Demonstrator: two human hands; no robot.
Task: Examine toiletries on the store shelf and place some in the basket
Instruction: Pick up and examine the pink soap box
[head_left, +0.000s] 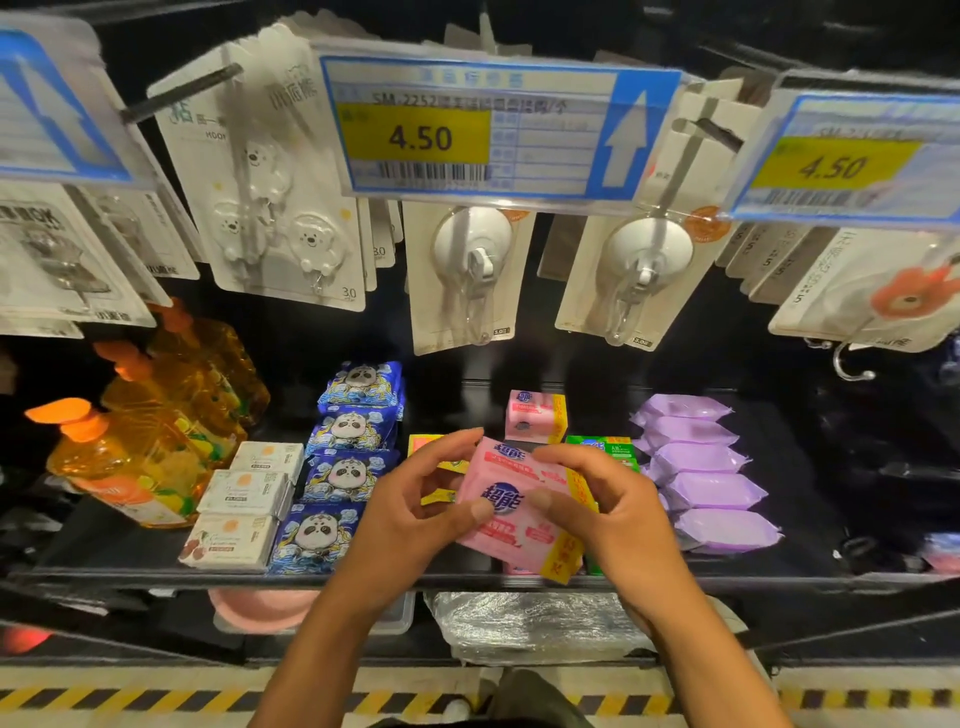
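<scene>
A pink soap pack (511, 512) with a blue logo and a yellow end strip is held tilted above the front of the dark shelf (156, 574). My left hand (415, 499) grips its left side, thumb on the front face. My right hand (597, 499) grips its right side, thumb near the logo. A second pink soap pack (535, 415) stands further back on the shelf. No basket is in view.
Blue panda packs (348, 467), white soap boxes (244, 509) and orange bottles (135, 462) lie to the left. Purple packs (701, 478) and a green box (605, 449) lie to the right. Hook packs (467, 275) and price tags (467, 130) hang overhead.
</scene>
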